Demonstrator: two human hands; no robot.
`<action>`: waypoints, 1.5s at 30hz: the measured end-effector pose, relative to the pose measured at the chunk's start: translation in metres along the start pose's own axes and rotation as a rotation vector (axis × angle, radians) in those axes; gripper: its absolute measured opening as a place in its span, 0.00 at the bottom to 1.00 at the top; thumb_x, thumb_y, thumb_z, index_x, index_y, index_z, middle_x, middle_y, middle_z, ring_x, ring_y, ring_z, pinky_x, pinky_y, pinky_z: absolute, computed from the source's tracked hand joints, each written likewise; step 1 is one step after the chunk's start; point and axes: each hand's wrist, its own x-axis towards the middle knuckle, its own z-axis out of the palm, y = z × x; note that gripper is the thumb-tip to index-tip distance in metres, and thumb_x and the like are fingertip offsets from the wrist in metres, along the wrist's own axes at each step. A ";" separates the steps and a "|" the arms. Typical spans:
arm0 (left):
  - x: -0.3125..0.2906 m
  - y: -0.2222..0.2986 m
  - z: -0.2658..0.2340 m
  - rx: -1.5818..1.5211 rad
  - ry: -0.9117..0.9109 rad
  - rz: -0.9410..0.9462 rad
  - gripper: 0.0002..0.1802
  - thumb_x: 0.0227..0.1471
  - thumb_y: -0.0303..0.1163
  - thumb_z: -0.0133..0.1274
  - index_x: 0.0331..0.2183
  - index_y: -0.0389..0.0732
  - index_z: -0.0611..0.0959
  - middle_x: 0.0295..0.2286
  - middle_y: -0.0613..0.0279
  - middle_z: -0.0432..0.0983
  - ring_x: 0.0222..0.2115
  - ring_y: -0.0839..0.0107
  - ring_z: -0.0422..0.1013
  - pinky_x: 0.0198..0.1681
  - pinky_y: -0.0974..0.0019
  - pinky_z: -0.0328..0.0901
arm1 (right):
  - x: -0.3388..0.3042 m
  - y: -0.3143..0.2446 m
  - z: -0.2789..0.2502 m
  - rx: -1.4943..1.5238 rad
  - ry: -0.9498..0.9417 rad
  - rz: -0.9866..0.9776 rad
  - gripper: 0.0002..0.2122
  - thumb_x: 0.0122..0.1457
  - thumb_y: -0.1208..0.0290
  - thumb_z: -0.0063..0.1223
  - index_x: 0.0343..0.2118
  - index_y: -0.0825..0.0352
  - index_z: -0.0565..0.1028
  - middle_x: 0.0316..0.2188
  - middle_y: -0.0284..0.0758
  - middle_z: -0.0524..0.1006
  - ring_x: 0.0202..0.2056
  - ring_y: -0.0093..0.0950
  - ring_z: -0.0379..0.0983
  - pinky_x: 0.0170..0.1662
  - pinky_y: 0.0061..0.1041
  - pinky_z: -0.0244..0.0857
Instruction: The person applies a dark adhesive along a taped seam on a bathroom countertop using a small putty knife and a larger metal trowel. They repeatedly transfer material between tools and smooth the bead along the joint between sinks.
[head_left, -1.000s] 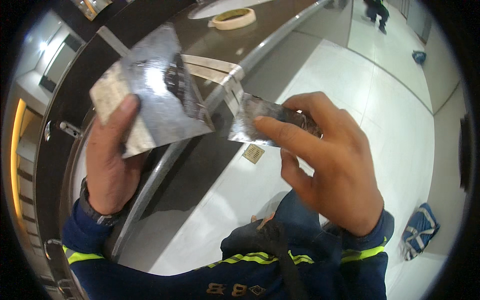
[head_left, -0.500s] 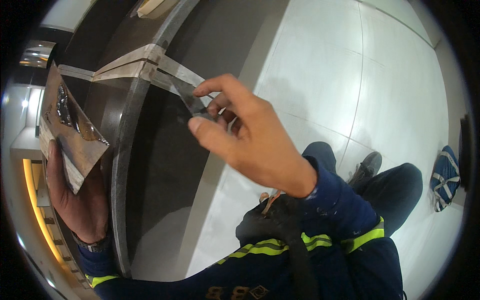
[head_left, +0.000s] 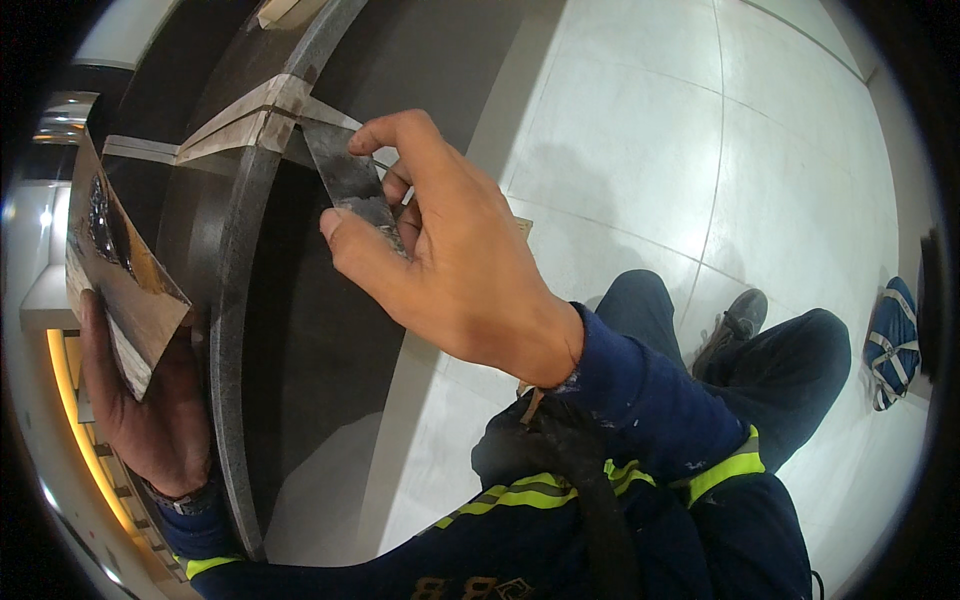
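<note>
My left hand (head_left: 150, 425) holds a tan flat board (head_left: 128, 290) from below, tilted, with a glossy dark paste (head_left: 108, 225) smeared on it. My right hand (head_left: 460, 250) pinches a thin dark putty knife blade (head_left: 347, 170) between thumb and fingers. The blade's far edge lies at the counter's front face, just under its edge. Pale masking tape (head_left: 232, 128) runs in two strips across the dark countertop (head_left: 200, 245) and over its edge, with a narrow dark seam between them. My fingers hide part of the tape on the front face.
A dark cabinet front (head_left: 320, 290) drops below the counter edge to a pale base. Light floor tiles (head_left: 620, 110) spread to the right. A blue strapped bag (head_left: 890, 345) lies at the far right. A pale object (head_left: 275, 12) rests on the counter's far part.
My right hand has moved left with the blade, turning so more of its flat face shows. The taped corner and the board sit slightly farther left in view.
</note>
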 end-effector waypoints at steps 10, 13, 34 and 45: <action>-0.001 0.005 0.006 -0.053 0.003 0.019 0.25 0.62 0.23 0.38 0.61 0.47 0.63 0.54 0.42 0.62 0.53 0.57 0.66 0.59 0.56 0.62 | 0.003 0.000 0.012 0.018 -0.010 -0.032 0.24 0.54 0.65 0.58 0.48 0.73 0.63 0.39 0.55 0.71 0.39 0.50 0.72 0.43 0.41 0.66; -0.001 0.005 0.008 -0.087 0.021 -0.003 0.25 0.63 0.24 0.38 0.60 0.46 0.64 0.54 0.42 0.62 0.52 0.57 0.66 0.58 0.56 0.62 | -0.001 -0.002 0.011 0.036 -0.055 -0.006 0.24 0.54 0.66 0.58 0.48 0.73 0.62 0.41 0.55 0.70 0.41 0.51 0.72 0.44 0.40 0.66; 0.001 0.009 0.024 0.066 0.136 -0.047 0.28 0.56 0.16 0.47 0.58 0.41 0.65 0.53 0.47 0.63 0.50 0.61 0.67 0.55 0.60 0.65 | -0.021 0.014 0.001 0.057 -0.037 0.075 0.25 0.56 0.62 0.58 0.50 0.74 0.63 0.34 0.44 0.67 0.30 0.32 0.65 0.34 0.28 0.61; -0.002 0.004 0.016 0.113 0.096 0.041 0.35 0.51 0.13 0.52 0.59 0.40 0.64 0.56 0.49 0.61 0.54 0.60 0.64 0.55 0.61 0.67 | -0.030 0.010 -0.004 0.039 -0.167 0.153 0.25 0.56 0.63 0.56 0.51 0.73 0.63 0.45 0.54 0.69 0.43 0.47 0.70 0.48 0.39 0.64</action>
